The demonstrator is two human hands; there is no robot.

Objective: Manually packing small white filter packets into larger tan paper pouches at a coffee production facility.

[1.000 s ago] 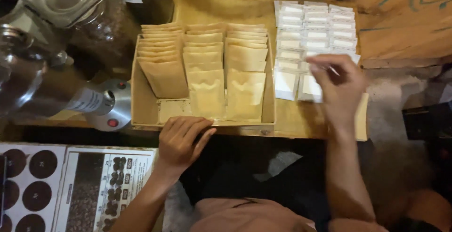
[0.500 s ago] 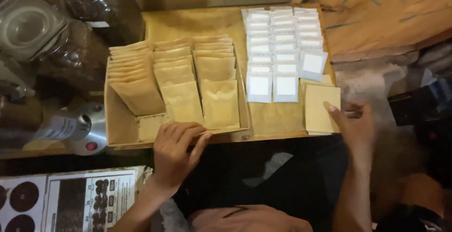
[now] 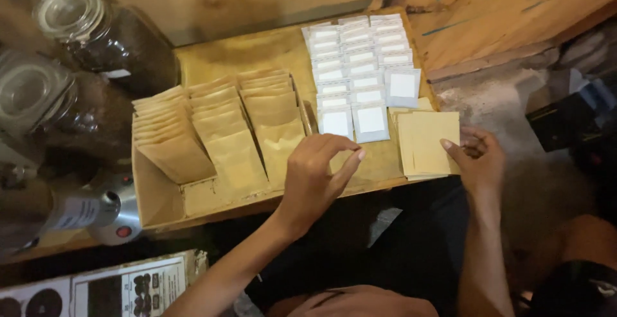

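While my right hand (image 3: 479,159) presses its fingertips on the stack of tan envelopes (image 3: 427,142) at 3 o'clock of the counter (image 3: 257,50), keeping it square, my left hand (image 3: 315,175) hovers released, holding nothing, beside the cardboard tray (image 3: 151,191) of upright kraft pouches (image 3: 228,130).

I work at a small packing workshop: plywood table (image 3: 283,47), pouches (image 3: 225,137), sachets (image 3: 360,66), jars (image 3: 96,34).

Matt brown paper pouches (image 3: 222,130) fill the cardboard tray (image 3: 151,195); the counter (image 3: 257,50) is rough bare wood. Upper left, glossy glass jars (image 3: 103,34); white sachets (image 3: 360,66) look smooth.
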